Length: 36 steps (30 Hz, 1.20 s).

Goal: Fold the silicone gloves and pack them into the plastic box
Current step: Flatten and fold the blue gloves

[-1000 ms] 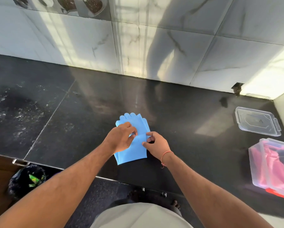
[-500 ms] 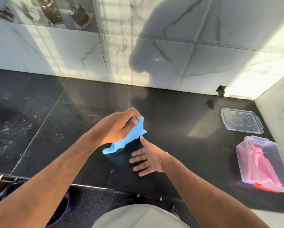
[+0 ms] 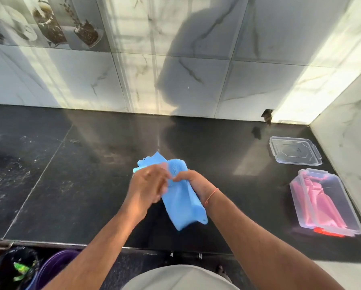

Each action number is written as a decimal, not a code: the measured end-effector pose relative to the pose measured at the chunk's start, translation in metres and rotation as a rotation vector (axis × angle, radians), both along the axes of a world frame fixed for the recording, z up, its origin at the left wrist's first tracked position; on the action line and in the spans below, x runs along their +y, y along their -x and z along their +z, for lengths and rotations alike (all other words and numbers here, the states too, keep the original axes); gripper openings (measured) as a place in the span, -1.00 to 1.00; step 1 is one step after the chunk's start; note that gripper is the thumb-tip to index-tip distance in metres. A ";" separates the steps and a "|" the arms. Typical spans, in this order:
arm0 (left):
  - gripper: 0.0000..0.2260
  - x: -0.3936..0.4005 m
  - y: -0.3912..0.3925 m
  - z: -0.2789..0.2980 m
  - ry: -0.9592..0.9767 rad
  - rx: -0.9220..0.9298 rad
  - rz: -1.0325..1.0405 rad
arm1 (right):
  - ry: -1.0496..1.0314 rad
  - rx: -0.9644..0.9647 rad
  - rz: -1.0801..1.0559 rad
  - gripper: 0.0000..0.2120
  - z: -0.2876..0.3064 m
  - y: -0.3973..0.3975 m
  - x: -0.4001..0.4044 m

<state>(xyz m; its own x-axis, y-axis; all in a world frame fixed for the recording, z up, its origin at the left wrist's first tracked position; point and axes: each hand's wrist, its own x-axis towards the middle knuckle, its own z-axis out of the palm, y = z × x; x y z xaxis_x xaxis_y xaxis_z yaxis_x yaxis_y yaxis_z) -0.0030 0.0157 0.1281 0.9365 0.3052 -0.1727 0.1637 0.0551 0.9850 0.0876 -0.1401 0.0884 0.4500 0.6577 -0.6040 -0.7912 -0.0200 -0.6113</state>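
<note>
While both hands work above the black counter (image 3: 74,185), the blue silicone gloves (image 3: 180,204) are held up in the air between them, approx. in the middle of the view. The left hand (image 3: 147,186) grips the glove part w/ the finger tips, which stick out to the left and back; its fingers are curled round the material. The right hand (image 3: 193,182) holds the wider part from the right side, thumb and fingers closed on it, and the cuff end hangs down toward the person. At the right, well apart from the hands, the plastic box (image 3: 326,203) stands open w/ pink gloves (image 3: 319,197) inside. Its clear lid (image 3: 294,150) lies just behind it, near the tiled wall (image 3: 175,70).
</note>
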 end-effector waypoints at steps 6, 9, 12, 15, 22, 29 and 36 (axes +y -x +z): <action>-0.49 0.003 0.030 -0.073 0.235 0.417 0.180 | -0.059 -0.163 -0.014 -0.45 0.002 0.002 -0.042; -0.29 -0.022 0.020 -0.083 0.341 0.459 -0.160 | -0.074 -0.174 -0.028 -0.45 -0.003 0.004 -0.069; -0.23 -0.048 -0.008 -0.083 0.655 0.237 -0.350 | -0.084 -0.174 -0.042 -0.47 -0.004 0.010 -0.097; -0.26 -0.073 -0.042 -0.073 0.843 0.145 -0.224 | -0.047 -0.187 -0.092 -0.50 -0.008 0.014 -0.129; -0.70 -0.130 -0.101 -0.076 0.788 0.212 -0.189 | 0.170 -0.199 -0.239 -0.52 -0.025 0.022 -0.192; -0.71 -0.149 -0.128 -0.093 0.687 0.354 -0.178 | 0.388 -0.176 -0.215 -0.64 -0.051 0.031 -0.220; -0.79 -0.114 -0.144 -0.116 0.466 0.483 -0.094 | 0.599 -0.196 -0.016 -0.92 -0.076 0.034 -0.192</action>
<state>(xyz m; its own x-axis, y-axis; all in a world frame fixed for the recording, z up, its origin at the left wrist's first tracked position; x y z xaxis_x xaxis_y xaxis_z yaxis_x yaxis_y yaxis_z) 0.1415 -0.0986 0.0125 0.7400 0.0181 -0.6724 0.6046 0.4201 0.6767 0.0536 -0.3321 0.0129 0.5965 0.2232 -0.7709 -0.6688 -0.3926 -0.6313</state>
